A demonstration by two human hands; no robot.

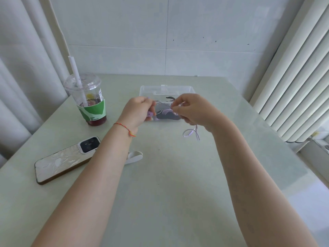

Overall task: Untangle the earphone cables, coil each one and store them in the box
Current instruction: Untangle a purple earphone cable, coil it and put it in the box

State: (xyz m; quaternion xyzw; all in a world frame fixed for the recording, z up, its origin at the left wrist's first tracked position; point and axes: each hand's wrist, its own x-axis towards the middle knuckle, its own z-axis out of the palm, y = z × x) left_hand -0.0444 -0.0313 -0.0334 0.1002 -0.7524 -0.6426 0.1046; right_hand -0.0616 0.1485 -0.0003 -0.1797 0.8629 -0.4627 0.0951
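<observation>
1. Pale green table (169, 175) runs out in front of me to a white tiled wall, with curtains on my left and white slatted blinds on my right.
2. My left hand (137, 111) is raised over the table with its fingers curled, pinching the lilac earphone cable (162, 102); a small lilac plug or earbud piece shows just below my fingers.
3. My right hand (190, 109) is curled as well and pinches the same cable, so a short run of it stretches between my two hands.
4. More of the cable hangs below my right hand and loops onto the table near my wrist.
5. Just behind my hands sits the clear plastic box (188, 89), open, with something dark and some lilac cable in it; I cannot tell exactly how that lies.
6. On my left stand a lidded drink cup (89, 98) with a straw and green sleeve, and nearer me a phone (65, 159) face down.
7. A small white clip-like piece (135, 156) lies beside my left forearm, and a red string bracelet (124, 128) is on that wrist.
</observation>
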